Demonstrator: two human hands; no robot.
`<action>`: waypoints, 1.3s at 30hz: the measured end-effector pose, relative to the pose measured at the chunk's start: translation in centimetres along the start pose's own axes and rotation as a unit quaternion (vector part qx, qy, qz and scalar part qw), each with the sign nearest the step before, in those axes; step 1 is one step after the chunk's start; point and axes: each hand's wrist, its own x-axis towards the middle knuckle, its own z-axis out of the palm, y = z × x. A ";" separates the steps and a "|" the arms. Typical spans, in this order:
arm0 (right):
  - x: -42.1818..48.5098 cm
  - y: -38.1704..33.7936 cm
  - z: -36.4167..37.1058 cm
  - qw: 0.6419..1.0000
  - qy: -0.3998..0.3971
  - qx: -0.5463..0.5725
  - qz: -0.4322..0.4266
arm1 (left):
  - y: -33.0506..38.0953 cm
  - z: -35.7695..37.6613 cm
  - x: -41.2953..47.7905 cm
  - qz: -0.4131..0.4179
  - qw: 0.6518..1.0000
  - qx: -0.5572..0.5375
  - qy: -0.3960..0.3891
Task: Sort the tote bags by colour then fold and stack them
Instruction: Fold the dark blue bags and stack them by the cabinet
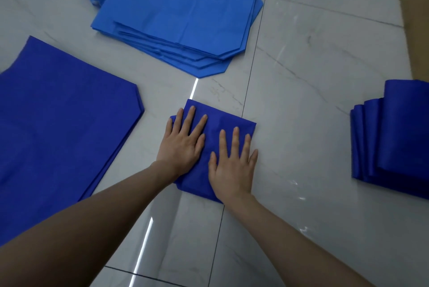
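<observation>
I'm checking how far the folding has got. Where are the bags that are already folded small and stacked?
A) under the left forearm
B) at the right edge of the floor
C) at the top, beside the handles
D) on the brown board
B: the stack of folded dark blue bags lies at the right edge, while the left hand and right hand press flat on one more folded bag at the centre.

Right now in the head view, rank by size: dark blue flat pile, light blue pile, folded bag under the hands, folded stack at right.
1. dark blue flat pile, cropped
2. light blue pile
3. folded stack and folded bag: alike, stack cropped, so unranked
</observation>
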 end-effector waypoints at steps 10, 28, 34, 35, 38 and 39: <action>-2.7 0.8 -3.2 0.941 0.044 0.222 0.251 | 2.8 -3.3 -2.4 -0.200 0.961 -0.189 0.023; 0.1 4.2 -6.4 0.864 -0.082 0.482 0.123 | 0.0 -6.6 -1.7 -0.143 0.974 -0.169 0.044; 3.1 4.8 -10.5 0.951 -0.081 0.293 -0.057 | 1.5 -9.3 1.0 -0.115 0.851 -0.513 0.005; 3.3 4.9 -11.2 0.951 -0.084 0.289 -0.068 | 1.6 -9.3 1.2 -0.133 0.824 -0.551 0.016; 4.3 6.5 -13.7 0.946 -0.142 0.276 -0.092 | 1.5 -9.6 1.8 -0.138 0.782 -0.605 0.051; 4.7 7.3 -14.8 0.943 -0.164 0.275 -0.088 | 1.4 -9.8 2.0 -0.139 0.775 -0.613 0.063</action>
